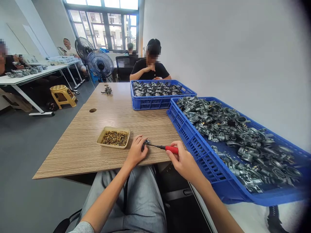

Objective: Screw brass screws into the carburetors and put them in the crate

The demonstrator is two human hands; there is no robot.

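Observation:
My right hand grips a screwdriver by its red handle, with the dark shaft pointing left. The tip meets a small metal part that my left hand pinches against the wooden table near its front edge. A shallow beige tray of small brass screws lies just left of my left hand.
A blue crate heaped with grey metal castings sits at my right; a second blue crate stands behind it. One loose casting lies at the table's far end. A person in black sits opposite. Fans, a yellow stool and other tables stand left.

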